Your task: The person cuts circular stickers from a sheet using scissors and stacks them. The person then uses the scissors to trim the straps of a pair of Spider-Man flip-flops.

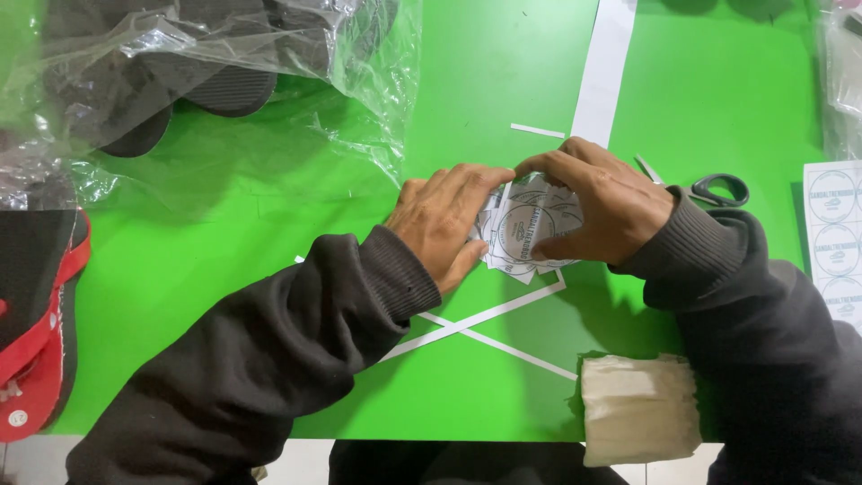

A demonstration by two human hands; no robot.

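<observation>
Head view is looking down on a bright green counter (233,296), whose near edge is running along the bottom of the frame with a pale floor strip showing beyond it. Nearest the person, a folded beige cloth (637,409) is sitting at that near edge, just right of centre. Two narrow white paper strips (485,332) are crossing each other beside it, lying flat on the green. At the far left edge, a red and black sandal (36,323) is hanging partly off the side of the counter.

Further in, at the middle of the counter, both dark-sleeved arms are meeting over a small stack of cut paper labels (525,232), white with round grey printed emblems, their corners fanning unevenly. The left hand (444,224) is lying flat against the stack's left side, fingers together and touching the top edge. The right hand (593,202) is arching over the right side, fingertips pressing down on the labels, thumb beneath.

Open green room is lying left of the hands. Just right, black-handled scissors (709,187) are resting, and an uncut label sheet (837,238) is running along the right edge.

Farthest off, a wide white paper strip (603,67) is reaching the far edge, and dark sandals in a clear plastic bag (197,63) are filling the far left corner.
</observation>
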